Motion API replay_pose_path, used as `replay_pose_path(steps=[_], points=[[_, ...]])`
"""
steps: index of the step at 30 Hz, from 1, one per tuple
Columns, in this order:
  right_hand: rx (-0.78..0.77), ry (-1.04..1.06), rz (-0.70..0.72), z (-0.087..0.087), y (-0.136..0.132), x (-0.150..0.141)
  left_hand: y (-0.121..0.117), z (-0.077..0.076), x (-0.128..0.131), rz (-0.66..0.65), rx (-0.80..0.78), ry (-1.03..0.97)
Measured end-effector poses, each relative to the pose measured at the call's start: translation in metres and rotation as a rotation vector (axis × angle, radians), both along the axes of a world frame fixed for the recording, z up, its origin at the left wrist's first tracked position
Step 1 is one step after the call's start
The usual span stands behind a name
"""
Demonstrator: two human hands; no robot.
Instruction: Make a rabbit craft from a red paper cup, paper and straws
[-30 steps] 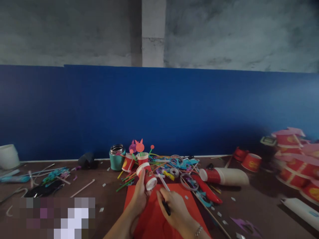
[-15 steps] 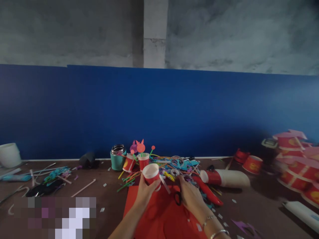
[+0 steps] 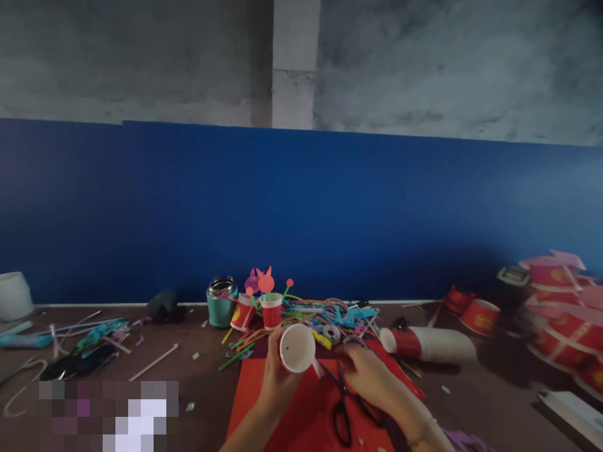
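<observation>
A red and white paper cup (image 3: 298, 349) is held in my left hand (image 3: 276, 370), tilted so that its white inside faces me. My left fingers wrap round its side. A pair of black scissors (image 3: 342, 395) with parted blades is over the red sheet (image 3: 254, 389), its handle rings toward me. My right hand (image 3: 365, 370) is closed, with its curled fingers at one blade of the scissors; the fingertips are partly hidden. Behind the cup stands another red cup (image 3: 272, 312) with a pink paper animal head and green stems. A second decorated cup (image 3: 242, 312) leans beside it.
A teal jar (image 3: 222, 304) stands at the back. Mixed pipe cleaners, tape rolls (image 3: 331, 334) and a yellow cutter (image 3: 322, 339) lie behind my hands. To the right are a lying stack of cups (image 3: 433, 344) and stacked red paper pieces (image 3: 560, 314). Scraps lie left.
My left hand has tipped the cup toward me and moved slightly right. The scissors, mostly hidden before, have come nearer to me out of the pile, blades now apart, along with my right hand.
</observation>
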State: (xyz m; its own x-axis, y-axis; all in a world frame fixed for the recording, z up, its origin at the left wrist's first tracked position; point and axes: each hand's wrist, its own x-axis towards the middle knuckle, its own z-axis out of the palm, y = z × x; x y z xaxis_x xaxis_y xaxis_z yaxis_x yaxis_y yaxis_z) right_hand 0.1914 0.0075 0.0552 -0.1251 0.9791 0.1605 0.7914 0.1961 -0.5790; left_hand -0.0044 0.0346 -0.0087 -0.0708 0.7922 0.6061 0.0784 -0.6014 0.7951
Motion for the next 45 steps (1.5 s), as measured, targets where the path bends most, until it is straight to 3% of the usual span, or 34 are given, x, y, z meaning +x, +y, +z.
replay_pose_path(steps=[2, 6, 12, 18, 24, 34, 39, 45], points=[[0.104, 0.18, 0.039, 0.017, 0.002, -0.019, 0.0, 0.001, 0.0, 0.037, 0.042, 0.042], [0.069, 0.297, 0.091, 0.033, 0.009, -0.052, 0.0, 0.003, -0.003, 0.16, 0.172, 0.183], [0.053, 0.159, -0.007, 0.018, 0.021, -0.06, 0.001, 0.004, -0.007, 0.259, 0.325, 0.338], [0.084, 0.014, -0.011, 0.02, 0.019, -0.056, -0.003, 0.002, -0.005, 0.237, 0.253, 0.363], [0.098, -0.083, -0.038, 0.02, 0.017, -0.059, -0.001, -0.01, -0.005, 0.215, 0.263, 0.359], [0.03, 0.356, 0.097, 0.015, 0.026, -0.059, 0.0, -0.01, -0.006, 0.277, 0.183, 0.311], [0.04, 0.344, -0.023, 0.007, 0.026, -0.062, -0.003, -0.006, -0.005, 0.267, 0.181, 0.313], [0.12, 0.39, 0.009, -0.003, 0.027, -0.066, -0.004, -0.002, -0.004, 0.276, 0.194, 0.324]])
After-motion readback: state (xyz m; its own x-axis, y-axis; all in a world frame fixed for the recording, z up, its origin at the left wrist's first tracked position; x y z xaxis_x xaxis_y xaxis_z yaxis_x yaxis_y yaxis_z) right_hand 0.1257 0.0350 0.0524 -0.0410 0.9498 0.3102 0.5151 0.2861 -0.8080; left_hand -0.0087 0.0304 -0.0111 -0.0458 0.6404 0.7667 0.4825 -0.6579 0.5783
